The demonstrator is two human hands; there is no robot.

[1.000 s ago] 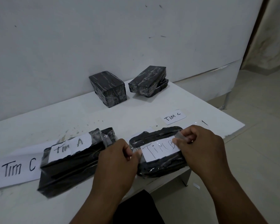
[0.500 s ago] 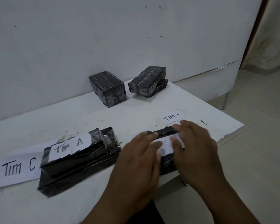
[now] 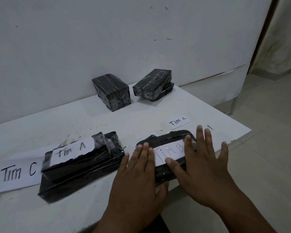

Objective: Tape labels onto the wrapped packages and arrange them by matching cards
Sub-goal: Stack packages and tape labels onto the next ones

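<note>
A black wrapped package (image 3: 166, 137) lies near the table's front edge with a white "Tim B" label (image 3: 172, 151) on top. My left hand (image 3: 138, 167) presses flat on the label's left end, fingers straight. My right hand (image 3: 200, 158) presses flat on the label's right end, fingers spread. To the left lies a longer black package (image 3: 79, 167) with a "Tim A" label (image 3: 72, 149) taped on. It rests partly on a large "Tim C" card (image 3: 17, 172). A small "Tim C" label (image 3: 179, 121) lies loose behind the right hand.
Two unlabelled black wrapped packages (image 3: 112, 91) (image 3: 152, 84) stand at the back of the white table (image 3: 57, 118) against the wall. The table's right edge drops off to a tiled floor (image 3: 267, 132).
Both hands let go of the tape strip they pinched above the "Tim B" label, then flattened and slid apart over the label's ends.
</note>
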